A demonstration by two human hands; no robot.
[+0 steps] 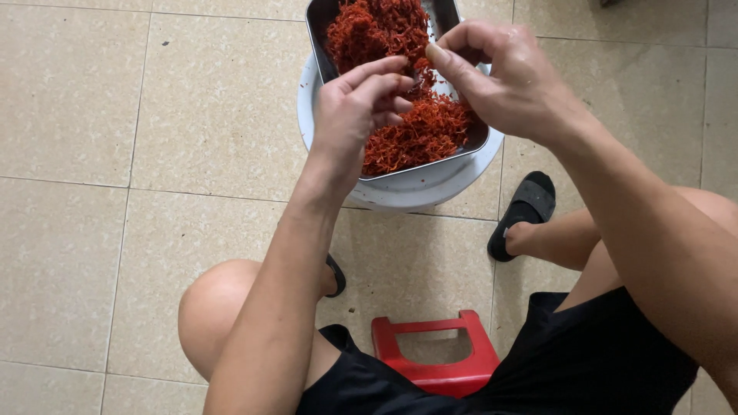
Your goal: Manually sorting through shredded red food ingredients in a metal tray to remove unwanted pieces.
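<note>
While I sit on the red stool (437, 355), my left hand (355, 111) curls over the metal tray (453, 15), fingertips pinched together on a few red strands (400, 84). My right hand (500, 77) hovers just beside it, thumb and forefinger nearly closed on a strand. That tray rests on a white bucket (415, 188) between my feet.

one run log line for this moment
left hand: pinching red strands | right hand: pinching same | metal tray on white tub | seated, red stool
</note>
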